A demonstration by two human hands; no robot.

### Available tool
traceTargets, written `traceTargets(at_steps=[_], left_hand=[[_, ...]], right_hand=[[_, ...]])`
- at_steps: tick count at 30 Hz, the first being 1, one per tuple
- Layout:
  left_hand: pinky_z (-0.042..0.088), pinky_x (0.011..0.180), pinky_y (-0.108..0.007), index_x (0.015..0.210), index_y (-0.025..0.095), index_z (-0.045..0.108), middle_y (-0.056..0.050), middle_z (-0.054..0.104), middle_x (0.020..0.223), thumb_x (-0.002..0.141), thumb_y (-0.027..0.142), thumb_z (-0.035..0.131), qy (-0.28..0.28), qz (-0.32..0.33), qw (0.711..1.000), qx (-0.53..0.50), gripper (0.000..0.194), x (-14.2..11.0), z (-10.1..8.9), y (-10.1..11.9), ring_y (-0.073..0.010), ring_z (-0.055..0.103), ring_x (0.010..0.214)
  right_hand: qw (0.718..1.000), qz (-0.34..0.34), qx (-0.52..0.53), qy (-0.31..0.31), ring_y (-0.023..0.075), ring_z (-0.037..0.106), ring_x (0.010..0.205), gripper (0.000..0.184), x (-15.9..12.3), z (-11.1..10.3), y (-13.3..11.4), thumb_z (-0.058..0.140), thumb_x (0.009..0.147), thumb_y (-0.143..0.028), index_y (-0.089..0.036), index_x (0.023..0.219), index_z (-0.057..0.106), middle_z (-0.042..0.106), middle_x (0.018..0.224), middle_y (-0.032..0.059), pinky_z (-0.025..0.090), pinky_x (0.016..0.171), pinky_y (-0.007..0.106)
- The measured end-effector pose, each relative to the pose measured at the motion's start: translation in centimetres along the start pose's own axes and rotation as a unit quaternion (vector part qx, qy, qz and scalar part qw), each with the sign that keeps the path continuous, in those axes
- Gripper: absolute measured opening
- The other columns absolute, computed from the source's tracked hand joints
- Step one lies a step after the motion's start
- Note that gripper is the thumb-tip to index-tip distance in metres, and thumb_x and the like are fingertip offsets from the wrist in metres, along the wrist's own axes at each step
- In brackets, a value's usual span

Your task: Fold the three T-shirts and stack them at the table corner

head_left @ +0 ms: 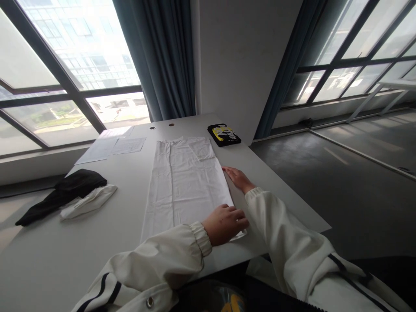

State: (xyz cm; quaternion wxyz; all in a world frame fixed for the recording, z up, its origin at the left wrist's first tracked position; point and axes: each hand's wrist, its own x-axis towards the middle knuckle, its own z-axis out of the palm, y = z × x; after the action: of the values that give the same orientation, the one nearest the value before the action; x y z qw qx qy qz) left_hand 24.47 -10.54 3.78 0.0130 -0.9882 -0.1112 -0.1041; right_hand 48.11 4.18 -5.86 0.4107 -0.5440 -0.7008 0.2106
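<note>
The white garment (191,182) looks light, soft, best taken by the edge beside the right fingers (232,173); whether they or left fingers (239,222) pinch, I can't tell

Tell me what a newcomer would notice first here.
Probably the white garment spread on the table, with the left hand over its near right corner and the right hand at its right edge. Next, the black item with yellow and white print, by the garment's far right corner, and the crumpled black cloth at the table's left.
</note>
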Motion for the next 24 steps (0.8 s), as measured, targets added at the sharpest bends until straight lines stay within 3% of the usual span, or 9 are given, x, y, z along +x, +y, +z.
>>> traceTargets(at_steps=[4, 12, 19, 24], left_hand=[[0.041, 0.072, -0.036, 0.105, 0.023, 0.063, -0.003, 0.069, 0.105, 0.107, 0.025, 0.052, 0.021, -0.014, 1.000, 0.000, 0.012, -1.2, -0.1, -0.4, -0.0171, 0.061, 0.086], [0.040, 0.071, -0.035, 0.103, 0.023, 0.064, -0.004, 0.069, 0.104, 0.109, 0.026, 0.048, 0.021, -0.026, 0.999, -0.011, 0.018, -3.2, -0.7, -0.7, -0.0160, 0.058, 0.083], [0.040, 0.071, -0.034, 0.101, 0.023, 0.063, -0.002, 0.069, 0.104, 0.109, 0.026, 0.049, 0.023, -0.042, 0.999, -0.019, 0.016, -4.7, -1.0, -1.0, -0.0154, 0.057, 0.082], [0.039, 0.070, -0.035, 0.100, 0.022, 0.063, -0.002, 0.069, 0.102, 0.109, 0.026, 0.051, 0.028, -0.054, 0.998, -0.014, 0.015, -5.7, -1.3, -1.0, -0.0154, 0.057, 0.082]], right_hand=[[1.000, 0.017, 0.023, -0.002, 0.0229, 0.059, 0.139, 0.052, 5.3, 1.8, 2.0, 0.041, 0.106, -0.052, -0.027, 0.143, 0.066, 0.066, 0.148, 0.0042, 0.042, 0.123, 0.044], [0.996, 0.080, -0.005, -0.027, 0.0266, 0.055, 0.144, 0.051, 14.4, 4.4, 4.2, 0.044, 0.105, -0.048, -0.017, 0.137, 0.070, 0.067, 0.146, 0.0113, 0.037, 0.125, 0.047], [0.989, 0.120, -0.064, -0.051, 0.0250, 0.057, 0.142, 0.047, 17.4, 5.5, 2.4, 0.045, 0.105, -0.045, -0.019, 0.131, 0.074, 0.066, 0.147, 0.0113, 0.039, 0.121, 0.036], [0.979, 0.152, -0.126, -0.050, 0.0332, 0.062, 0.135, 0.050, 18.6, 6.0, -0.6, 0.042, 0.105, -0.045, -0.016, 0.125, 0.078, 0.071, 0.138, 0.0157, 0.045, 0.112, 0.039]])
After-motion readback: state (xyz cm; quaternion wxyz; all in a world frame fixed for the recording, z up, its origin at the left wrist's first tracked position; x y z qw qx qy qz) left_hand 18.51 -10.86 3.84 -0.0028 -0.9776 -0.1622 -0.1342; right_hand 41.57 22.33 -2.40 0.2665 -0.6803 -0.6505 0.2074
